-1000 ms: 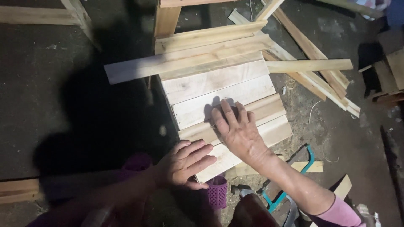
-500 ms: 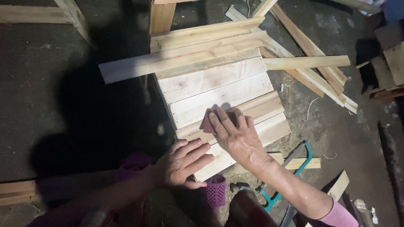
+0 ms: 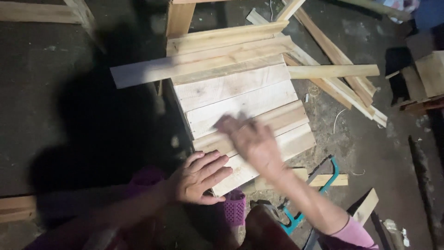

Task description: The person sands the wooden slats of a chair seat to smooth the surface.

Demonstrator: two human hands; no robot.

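A pale wooden panel [image 3: 231, 90] made of several boards side by side lies on the dark floor in front of me. My right hand [image 3: 252, 139] is blurred with motion and presses flat on the panel's middle boards. A small reddish sheet of sandpaper [image 3: 223, 123] shows dimly under its fingertips. My left hand [image 3: 199, 178] lies flat, fingers spread, on the panel's near left corner and holds nothing.
A long loose plank [image 3: 143, 73] lies across the panel's far end. More planks [image 3: 333, 71] are scattered to the right. A teal-framed saw [image 3: 330, 178] and a purple mesh basket [image 3: 235, 208] lie near my knees. Wood blocks [image 3: 430, 76] sit at far right.
My right hand has slid left along the middle boards with the sandpaper and is now blurred. My left hand has stayed on the near corner.
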